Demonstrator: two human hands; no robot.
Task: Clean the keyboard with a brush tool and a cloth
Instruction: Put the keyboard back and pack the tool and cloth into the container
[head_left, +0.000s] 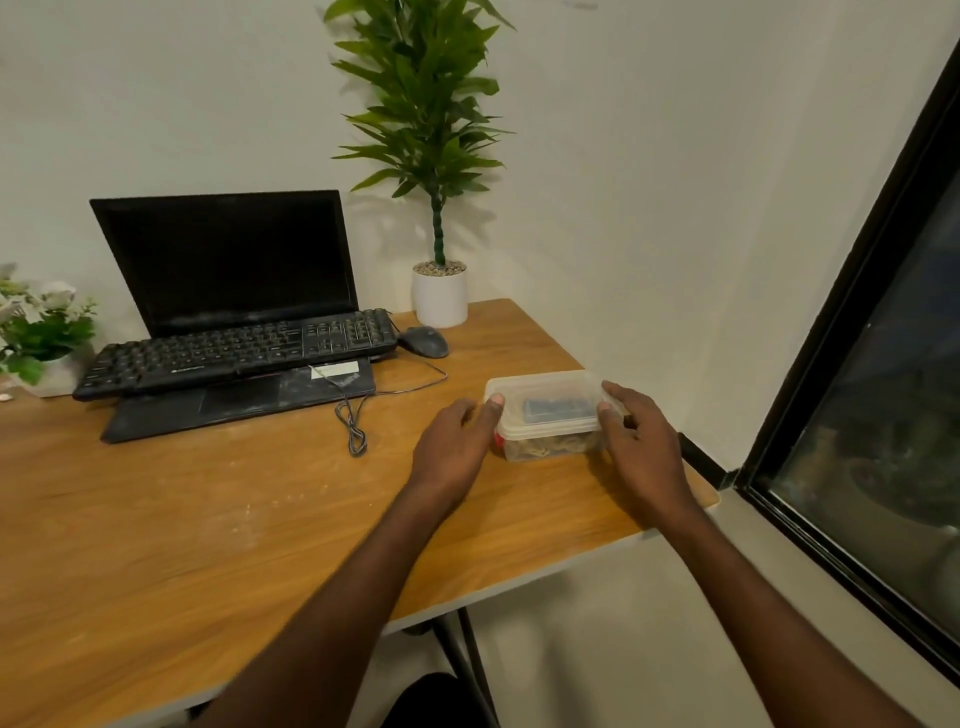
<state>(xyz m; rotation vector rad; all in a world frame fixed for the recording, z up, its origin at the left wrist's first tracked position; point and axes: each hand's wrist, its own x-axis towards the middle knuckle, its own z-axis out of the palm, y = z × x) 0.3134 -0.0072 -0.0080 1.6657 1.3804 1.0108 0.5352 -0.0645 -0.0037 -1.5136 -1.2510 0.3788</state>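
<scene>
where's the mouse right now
The mouse sits on the desk just right of the keyboard, in front of the white plant pot.

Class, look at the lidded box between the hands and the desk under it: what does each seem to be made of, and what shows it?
Lidded box: likely thin translucent plastic, matte; its contents show blurrily through it.
Desk: wood or wood-look laminate, smooth; brown grain streaks, pale edge band.
</scene>
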